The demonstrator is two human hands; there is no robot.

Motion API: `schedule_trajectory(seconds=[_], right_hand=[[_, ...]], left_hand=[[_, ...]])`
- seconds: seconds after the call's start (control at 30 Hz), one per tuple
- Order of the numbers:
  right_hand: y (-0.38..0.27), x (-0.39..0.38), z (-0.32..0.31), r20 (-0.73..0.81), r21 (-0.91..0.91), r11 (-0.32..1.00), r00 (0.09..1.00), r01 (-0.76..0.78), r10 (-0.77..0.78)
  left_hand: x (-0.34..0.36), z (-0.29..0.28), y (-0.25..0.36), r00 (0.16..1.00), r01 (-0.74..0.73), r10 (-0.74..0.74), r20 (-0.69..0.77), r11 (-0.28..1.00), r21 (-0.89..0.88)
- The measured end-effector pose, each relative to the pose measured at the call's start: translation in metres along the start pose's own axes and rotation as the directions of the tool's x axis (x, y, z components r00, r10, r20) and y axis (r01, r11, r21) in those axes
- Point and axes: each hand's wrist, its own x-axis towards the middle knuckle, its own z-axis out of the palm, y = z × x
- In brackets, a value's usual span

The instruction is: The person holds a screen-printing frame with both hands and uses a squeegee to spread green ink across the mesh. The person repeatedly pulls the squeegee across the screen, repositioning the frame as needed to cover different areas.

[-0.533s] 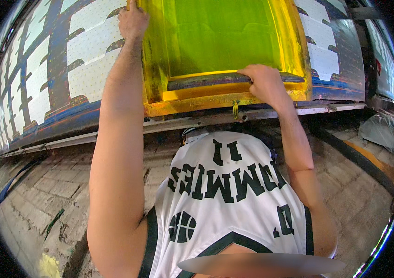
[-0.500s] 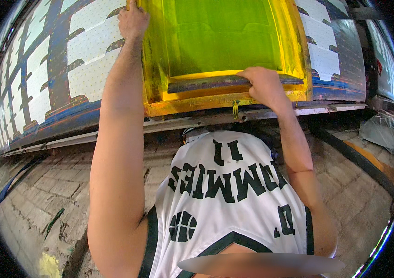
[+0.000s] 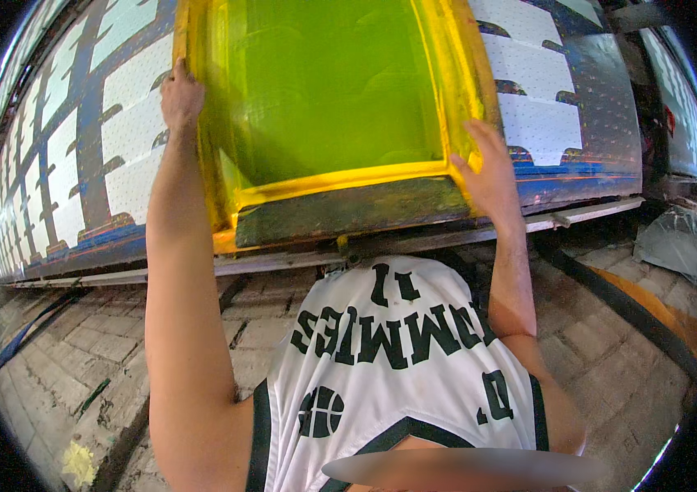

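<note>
Across the broad tabletop [image 3: 611,102], white pieces [image 3: 539,129] flank the yellow frame [image 3: 480,74], which sits centre, green mesh [image 3: 324,98] inside, dark bar [image 3: 348,211] along its near end. Left hand [image 3: 182,100] at the left rail, grip can't be told; right hand [image 3: 492,168] at the near right corner, thumb and fingers spread wide. Looks like handling the frame by its sides; next calls for a level, matched hold, bar kept steady.
</note>
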Motion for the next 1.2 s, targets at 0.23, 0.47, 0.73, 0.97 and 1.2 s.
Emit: schedule_trajectory(seconds=[0.23, 0.47, 0.73, 0.97, 1.2], right_hand=[[0.118, 0.003, 0.005, -0.034, 0.447, 0.855, 0.95, -0.264, 0.311], [0.122, 0.008, 0.021, 0.111, 0.343, 0.89, 0.954, -0.299, 0.278], [0.118, 0.007, 0.016, 0.083, 0.365, 0.894, 0.966, -0.258, 0.245], [0.096, 0.014, -0.014, 0.047, 0.393, 0.898, 0.979, -0.199, 0.196], [0.129, 0.025, -0.073, 0.033, 0.415, 0.891, 0.982, -0.184, 0.188]], left_hand=[[0.002, 0.004, -0.002, 1.0, 0.006, -0.006, -0.014, 1.0, 0.011], [0.005, 0.007, -0.007, 1.0, 0.015, -0.015, 0.01, 1.0, 0.02], [0.005, 0.007, -0.013, 0.999, 0.02, -0.019, 0.031, 0.999, -0.033], [0.023, 0.028, -0.049, 0.994, -0.112, 0.112, -0.008, 0.987, -0.112], [0.042, 0.022, -0.019, 0.992, -0.064, 0.088, 0.089, 0.969, -0.237]])
